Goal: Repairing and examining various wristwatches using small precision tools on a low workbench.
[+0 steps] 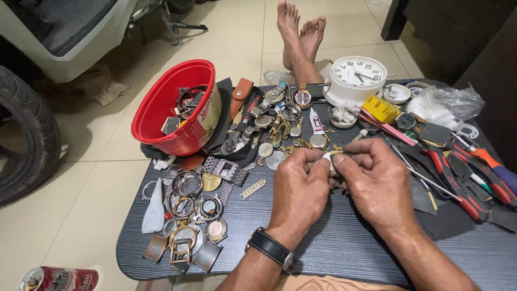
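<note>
Far left, the red bucket (175, 108) sat tipped on its side at the worktop (334, 242) edge, mouth towards me, so the watch scraps inside stayed easy to reach. Below it I had the empty watch cases (189, 215) spread flat in a loose cluster, each one visible at a glance. Moving to the middle: my left hand (300, 186), a black strap watch (271, 249) on its wrist, was curled nearly shut, thumb and fingertips pinching a small pale watch part (329, 160). Right against it, my right hand (377, 180) closed on the same piece from the other side, the two hands touching and held just above the worktop, probably to steady something that tiny. What the part was exactly, I couldn't make out. Beyond the hands lay a pile of wristwatches (280, 116) and a white clock (355, 78). Far right, the red-handled pliers (455, 180) rested just beside my right hand.
</note>
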